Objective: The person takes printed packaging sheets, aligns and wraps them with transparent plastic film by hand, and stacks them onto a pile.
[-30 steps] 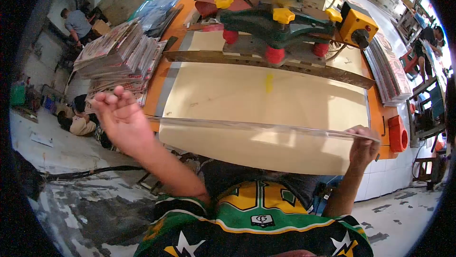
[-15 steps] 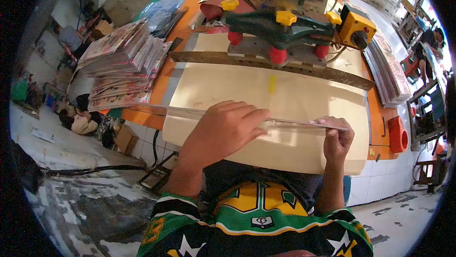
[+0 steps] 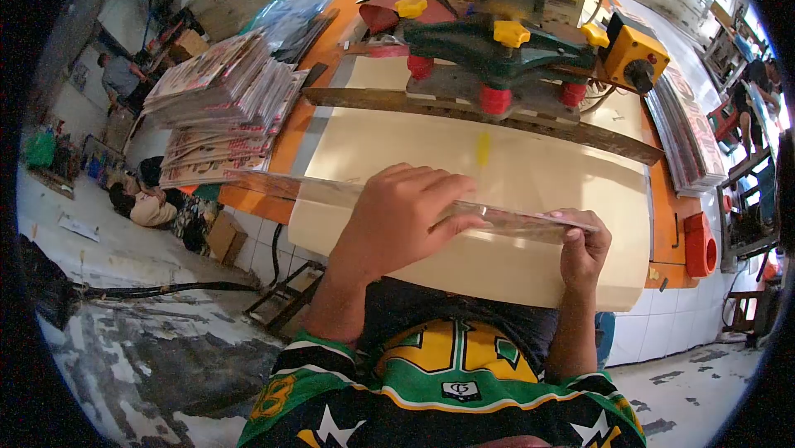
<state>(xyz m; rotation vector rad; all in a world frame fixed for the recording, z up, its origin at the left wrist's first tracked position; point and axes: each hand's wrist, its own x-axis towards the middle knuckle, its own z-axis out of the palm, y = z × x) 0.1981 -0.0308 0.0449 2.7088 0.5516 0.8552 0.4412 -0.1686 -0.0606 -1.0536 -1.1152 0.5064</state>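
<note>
A thin, clear plastic sheet (image 3: 522, 225) is stretched nearly edge-on between my two hands, above the cream work surface (image 3: 397, 142). My left hand (image 3: 406, 218) is curled over its middle, thumb and fingers closed around it. At the right end, my right hand (image 3: 585, 253) pinches the sheet between thumb and fingers. Its far left end reaches past the surface's left edge, near the stack of printed plastic packs (image 3: 215, 108). Whether it is one layer or a flat bag, I cannot tell.
Beyond my hands, a metal bar (image 3: 489, 125) crosses the surface under a press head (image 3: 497, 50) with yellow knobs. A yellow control box (image 3: 633, 55) hangs at its right. Another pack stack (image 3: 683, 129) and a red holder (image 3: 700, 245) stand right. People are in the background.
The plastic sheet has tipped so more of its face shows between my hands. My left thumb has stretched further along it. The whole view has shifted slightly.
</note>
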